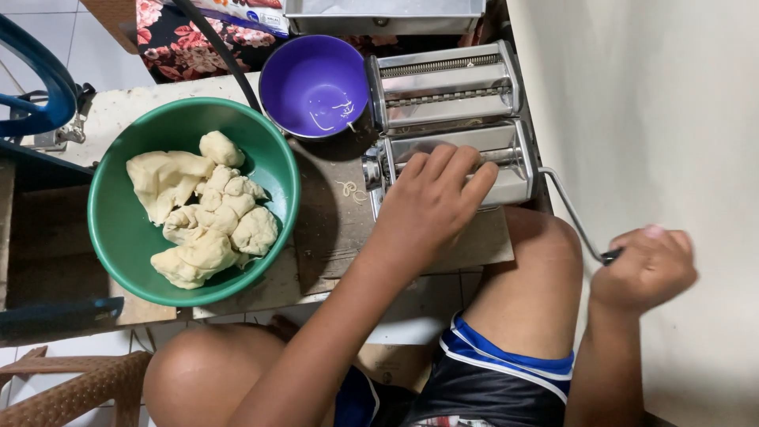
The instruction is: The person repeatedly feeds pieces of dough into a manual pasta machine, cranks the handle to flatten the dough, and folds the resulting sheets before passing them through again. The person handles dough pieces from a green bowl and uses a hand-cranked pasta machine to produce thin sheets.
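Currently we brace the steel pasta machine (451,119) on the tabletop (324,229) | left hand (431,202) lies flat, fingers loose, steadying its rollers | right hand (648,265) is clenched on the crank handle (581,229), wrist cocked | dough lumps (202,209) wait in the green bowl (118,229).

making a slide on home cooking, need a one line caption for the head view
Left hand rests on a metal pasta machine while the right hand grips its crank, beside a green bowl of dough.

Shiny metal pasta machine (451,103), glossy plastic green bowl (118,229), rough worn wooden board (332,229), soft matt dough (202,209).
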